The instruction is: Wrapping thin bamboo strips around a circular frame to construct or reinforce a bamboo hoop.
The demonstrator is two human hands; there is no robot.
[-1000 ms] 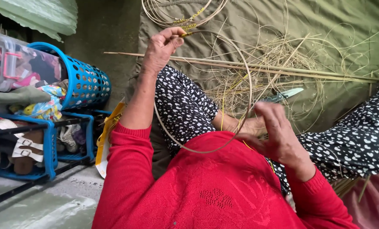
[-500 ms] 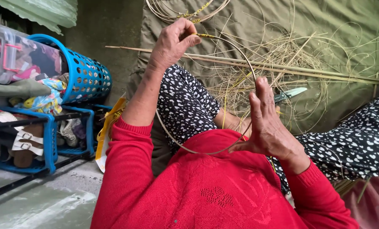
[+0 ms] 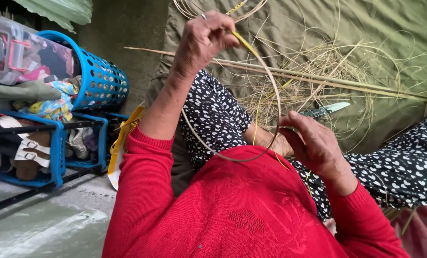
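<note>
Over on the left a blue basket (image 3: 103, 81) lies tipped on its side atop a blue rack (image 3: 55, 143), clothes spilling out, a clear box (image 3: 5, 50) behind it. Moving in, the left hand (image 3: 204, 40) is raised high, fingers pinched shut on one end of a thin cane strip (image 3: 271, 91). That strip arcs from the pinch, sweeps down past the spotted trousers (image 3: 213, 110), dips across the red sweater (image 3: 232, 210) and loops back up. Its long axis runs roughly top to bottom through the loop, free end pointing up and away at the left hand. The right hand (image 3: 314, 143) sits lower, fingers curled onto the strip near the knee; how tightly it clamps I cannot tell. Beyond it a knife (image 3: 326, 110) lies on the green cloth (image 3: 395, 28) among loose straw (image 3: 318, 71) and long sticks (image 3: 318, 76). The risk, as I judge it: the bend is tight, so the strip may kink or snap, or spring out of the pinch and whip back; and that blade lies near the right hand, so a careless reach could catch it
</note>
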